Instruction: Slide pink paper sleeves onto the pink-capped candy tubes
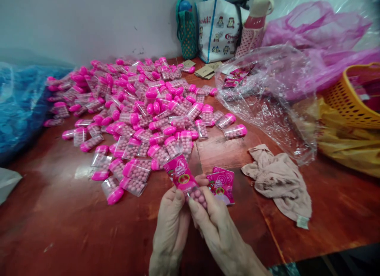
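Between my two hands is a small clear container of pink candy balls (198, 197), with a printed pink sleeve (181, 174) over its upper end. My left hand (172, 218) pinches it at the sleeve's lower left edge, thumb on top. From the right, my right hand (212, 216) grips the container's lower end, thumb across the front. Just beyond my right fingers lie flat printed pink sleeves (222, 185) on the table. A large heap of pink-capped candy containers (136, 109) spreads out ahead and to the left.
A crumpled beige cloth (280, 183) lies on the red-brown table (97, 236). Clear plastic (267, 98) and a yellow basket (347, 98) sit at right. A blue plastic bag (22, 105) is at left. Along the wall stand a white tote bag (218, 34) and a pink bottle (253, 28).
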A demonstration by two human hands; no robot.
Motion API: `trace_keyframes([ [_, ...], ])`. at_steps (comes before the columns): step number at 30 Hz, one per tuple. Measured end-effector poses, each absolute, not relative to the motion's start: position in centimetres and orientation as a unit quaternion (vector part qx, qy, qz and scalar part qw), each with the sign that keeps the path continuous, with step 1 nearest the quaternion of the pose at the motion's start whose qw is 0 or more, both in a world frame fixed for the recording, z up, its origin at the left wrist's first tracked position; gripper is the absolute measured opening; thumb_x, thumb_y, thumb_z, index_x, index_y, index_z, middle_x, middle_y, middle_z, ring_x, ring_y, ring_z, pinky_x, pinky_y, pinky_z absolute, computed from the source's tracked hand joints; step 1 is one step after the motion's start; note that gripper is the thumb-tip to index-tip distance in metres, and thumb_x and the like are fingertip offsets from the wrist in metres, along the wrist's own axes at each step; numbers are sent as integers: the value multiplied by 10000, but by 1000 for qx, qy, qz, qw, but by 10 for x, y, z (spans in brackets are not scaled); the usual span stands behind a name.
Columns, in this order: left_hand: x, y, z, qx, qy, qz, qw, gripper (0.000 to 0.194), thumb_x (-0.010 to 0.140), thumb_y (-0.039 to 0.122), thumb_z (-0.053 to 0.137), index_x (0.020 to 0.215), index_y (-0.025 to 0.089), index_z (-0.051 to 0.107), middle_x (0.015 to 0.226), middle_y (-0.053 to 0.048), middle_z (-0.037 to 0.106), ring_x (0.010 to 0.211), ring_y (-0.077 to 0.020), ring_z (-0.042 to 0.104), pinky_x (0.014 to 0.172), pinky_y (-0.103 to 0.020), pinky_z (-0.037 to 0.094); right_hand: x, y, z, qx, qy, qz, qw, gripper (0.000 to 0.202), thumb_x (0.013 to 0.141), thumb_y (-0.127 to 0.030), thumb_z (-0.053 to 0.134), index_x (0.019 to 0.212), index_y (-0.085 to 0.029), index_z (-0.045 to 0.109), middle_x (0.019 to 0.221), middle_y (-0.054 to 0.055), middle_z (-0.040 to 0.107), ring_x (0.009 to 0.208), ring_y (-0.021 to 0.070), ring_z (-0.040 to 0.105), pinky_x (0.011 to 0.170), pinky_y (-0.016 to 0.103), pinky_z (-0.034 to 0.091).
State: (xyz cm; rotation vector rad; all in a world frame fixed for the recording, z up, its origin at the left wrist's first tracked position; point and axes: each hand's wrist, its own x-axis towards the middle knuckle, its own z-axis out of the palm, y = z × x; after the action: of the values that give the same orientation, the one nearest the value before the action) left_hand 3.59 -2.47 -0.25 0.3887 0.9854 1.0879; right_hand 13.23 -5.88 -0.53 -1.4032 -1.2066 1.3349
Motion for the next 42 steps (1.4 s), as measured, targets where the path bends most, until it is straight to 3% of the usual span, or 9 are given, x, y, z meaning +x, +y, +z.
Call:
trace_keyframes([
  [4, 39, -28, -7, 133, 447, 497, 732, 137, 705, 252, 683, 790, 147, 708, 790, -83, 719, 777, -219, 662, 734, -324, 530, 135, -55, -9, -561, -440, 576, 400, 313, 912, -439, 389, 1036, -200, 547, 817, 22, 570, 777, 152, 554, 677, 231, 470],
  [7, 38, -27, -10, 126, 438, 514, 726, 160, 760, 251, 623, 836, 140, 709, 828, -93, 718, 791, -209, 662, 747, -316, 527, 133, -55, -11, -555, -434, 594, 388, 305, 919, -441, 373, 1006, -209, 549, 824, 15, 568, 778, 144, 553, 710, 235, 470],
  [10, 38, -27, -11, 134, 436, 522, 721, 232, 803, 278, 567, 930, 135, 699, 934, -116, 708, 835, -216, 658, 748, -315, 526, 128, -60, -16, -555, -428, 598, 388, 342, 912, -445, 385, 1106, -201, 527, 926, 48, 594, 873, 173, 572, 768, 270, 481],
  [16, 42, -31, -10, 174, 443, 520, 710, 229, 801, 277, 569, 905, 130, 710, 974, -131, 697, 910, -247, 637, 779, -333, 512, 123, -69, -23, -594, -453, 523, 412, 428, 911, -429, 390, 1280, -215, 430, 1186, 107, 554, 1085, 213, 526, 909, 329, 438],
  [21, 44, -30, -7, 191, 429, 502, 726, 241, 831, 256, 523, 935, 143, 710, 1012, -133, 686, 932, -252, 628, 789, -341, 506, 125, -63, -13, -587, -476, 509, 412, 348, 922, -392, 365, 1193, -225, 505, 1066, 84, 616, 986, 195, 582, 831, 290, 474],
  [28, 37, -29, -6, 192, 436, 482, 735, 250, 794, 263, 583, 993, 156, 690, 1041, -132, 680, 932, -265, 633, 772, -360, 524, 128, -59, -8, -562, -437, 564, 419, 387, 910, -420, 393, 1207, -192, 493, 949, 63, 613, 870, 170, 585, 784, 262, 477],
  [33, 33, -30, -7, 183, 432, 496, 730, 385, 758, 423, 597, 993, 131, 685, 1153, -153, 631, 1029, -296, 590, 839, -371, 503, 127, -59, -10, -553, -442, 580, 402, 320, 907, -416, 410, 1076, -188, 559, 873, 48, 596, 818, 165, 560, 745, 258, 476],
  [35, 35, -28, -6, 173, 445, 504, 720, 355, 780, 412, 569, 955, 131, 695, 1110, -141, 655, 1003, -278, 606, 859, -363, 491, 126, -59, -11, -544, -464, 571, 403, 297, 918, -394, 395, 1054, -192, 566, 850, 41, 597, 800, 161, 559, 746, 258, 472],
  [42, 43, -23, -3, 244, 430, 508, 706, 238, 830, 227, 503, 765, 131, 711, 882, -115, 709, 1198, -249, 460, 1014, -342, 339, 125, -55, -10, -522, -493, 564, 408, 358, 935, -305, 368, 1278, -214, 414, 869, 35, 608, 781, 157, 594, 750, 261, 470],
])
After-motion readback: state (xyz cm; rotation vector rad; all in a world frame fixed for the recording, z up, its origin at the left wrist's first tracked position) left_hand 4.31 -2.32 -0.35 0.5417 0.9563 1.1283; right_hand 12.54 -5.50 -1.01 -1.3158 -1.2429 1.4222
